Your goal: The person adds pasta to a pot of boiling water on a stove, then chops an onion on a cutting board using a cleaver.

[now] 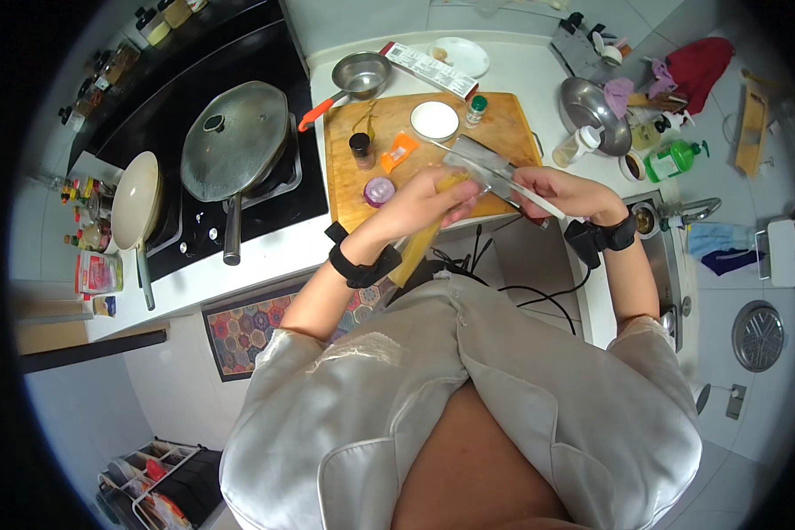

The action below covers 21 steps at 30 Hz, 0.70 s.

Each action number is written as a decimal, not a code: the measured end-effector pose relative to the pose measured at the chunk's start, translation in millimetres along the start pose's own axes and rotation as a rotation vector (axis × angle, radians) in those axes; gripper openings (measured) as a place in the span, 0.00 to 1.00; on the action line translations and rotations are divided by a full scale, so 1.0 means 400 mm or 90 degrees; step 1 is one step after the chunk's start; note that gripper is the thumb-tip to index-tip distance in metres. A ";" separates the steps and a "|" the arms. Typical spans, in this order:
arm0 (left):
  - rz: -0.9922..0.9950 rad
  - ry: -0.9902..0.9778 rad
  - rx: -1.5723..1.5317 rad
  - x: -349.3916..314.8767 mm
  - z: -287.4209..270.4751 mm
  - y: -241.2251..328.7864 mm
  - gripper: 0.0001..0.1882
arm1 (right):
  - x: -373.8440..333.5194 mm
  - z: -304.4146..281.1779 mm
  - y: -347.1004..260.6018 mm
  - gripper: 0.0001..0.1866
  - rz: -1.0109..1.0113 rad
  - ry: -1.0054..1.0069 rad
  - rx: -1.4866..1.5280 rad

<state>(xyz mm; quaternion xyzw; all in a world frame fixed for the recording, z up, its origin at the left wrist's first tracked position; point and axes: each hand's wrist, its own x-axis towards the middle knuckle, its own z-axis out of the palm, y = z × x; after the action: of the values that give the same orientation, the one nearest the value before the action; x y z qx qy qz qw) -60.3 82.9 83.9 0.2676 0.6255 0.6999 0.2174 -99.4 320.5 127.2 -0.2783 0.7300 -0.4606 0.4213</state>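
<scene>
My left hand (pixel 428 203) is closed around a long yellow bundle of what looks like dry spaghetti (pixel 417 253), its lower end slanting toward my body. In my right hand (pixel 567 191) is a knife with a white handle (pixel 541 197), its blade slanting up and left past the left fingers. Behind it a wide dark metal blade (pixel 486 155) is partly hidden. Beneath both hands lies a wooden cutting board (pixel 349 159), bearing a cut purple onion (pixel 379 192), an orange packet (pixel 399 153), a dark-capped jar (pixel 361 150), a green-capped jar (pixel 476 110) and a white dish (pixel 435 120).
On the left, a lidded pan (pixel 238 141) and a cream frying pan (pixel 135 199) occupy the black cooktop (pixel 283 190). An orange-handled metal pot (pixel 362 75) stands behind the board. To the right are a metal bowl (pixel 594 115), a green soap bottle (pixel 671 160) and the sink (pixel 671 256).
</scene>
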 end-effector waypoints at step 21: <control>-0.002 0.177 -0.043 0.017 0.016 -0.040 0.11 | 0.130 -0.272 0.697 0.21 0.514 0.533 -0.327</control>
<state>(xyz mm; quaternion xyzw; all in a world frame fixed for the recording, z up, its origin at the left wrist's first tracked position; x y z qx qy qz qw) -61.9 94.2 69.2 0.1596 0.6262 0.7505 0.1384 -224.7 444.0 -120.4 0.1305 0.9675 -0.1456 0.1606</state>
